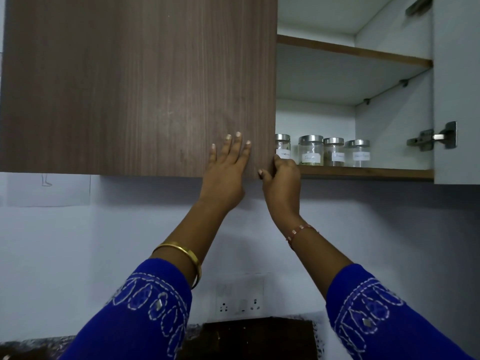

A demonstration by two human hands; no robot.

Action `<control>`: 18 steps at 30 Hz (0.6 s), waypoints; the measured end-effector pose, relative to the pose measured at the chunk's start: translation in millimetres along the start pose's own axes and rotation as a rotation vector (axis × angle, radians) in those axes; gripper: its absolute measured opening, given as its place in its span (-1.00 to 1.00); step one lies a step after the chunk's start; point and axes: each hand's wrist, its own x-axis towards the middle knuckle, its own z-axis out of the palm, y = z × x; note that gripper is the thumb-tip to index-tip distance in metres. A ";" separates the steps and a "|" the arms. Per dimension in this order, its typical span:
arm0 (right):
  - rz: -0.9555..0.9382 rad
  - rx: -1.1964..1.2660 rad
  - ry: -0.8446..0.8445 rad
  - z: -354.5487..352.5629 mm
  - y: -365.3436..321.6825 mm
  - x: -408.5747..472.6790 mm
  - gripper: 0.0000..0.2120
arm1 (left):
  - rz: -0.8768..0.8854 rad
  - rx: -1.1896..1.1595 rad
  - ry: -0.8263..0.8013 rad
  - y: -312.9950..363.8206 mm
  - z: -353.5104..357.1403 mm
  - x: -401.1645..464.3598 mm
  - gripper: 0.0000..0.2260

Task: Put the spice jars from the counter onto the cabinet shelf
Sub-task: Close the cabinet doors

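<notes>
From the head view, we see four spice jars [322,151] already standing in a row along the front edge of the lower cabinet shelf [363,172], upright, metal lids up, labels facing out; the leftmost one is partly hidden behind the free edge of the left cabinet door [137,84]. Our left hand [226,167] lies flat on the face of that door near its lower right corner, fingers straight and spread, gripping nothing. Our right hand [281,178] curls its fingers round the door's vertical free edge just above that corner, thumb on the front face, so it is clasping the door itself and not a jar. The jars lie just to the right of this hand and deeper in, with the right hand the nearer one. The right door [457,87] stands wide open on its hinge [432,137]. We judge the jars are placed, and the next move turns on the left door's edge swinging clear of the leftmost jar.
</notes>
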 end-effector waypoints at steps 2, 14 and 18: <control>-0.009 -0.016 0.014 2.3 0.1 -1.2 -0.62 | 0.002 0.001 0.013 -0.7 3.5 0.5 -0.34; -0.168 -0.208 -0.137 -23.8 10.8 5.2 -0.60 | -0.092 -0.219 -0.085 22.2 -10.5 -2.9 -0.42; -0.490 -0.562 0.008 -72.9 14.4 10.4 -0.60 | -0.120 -0.530 -0.047 48.7 -14.5 -13.6 -0.48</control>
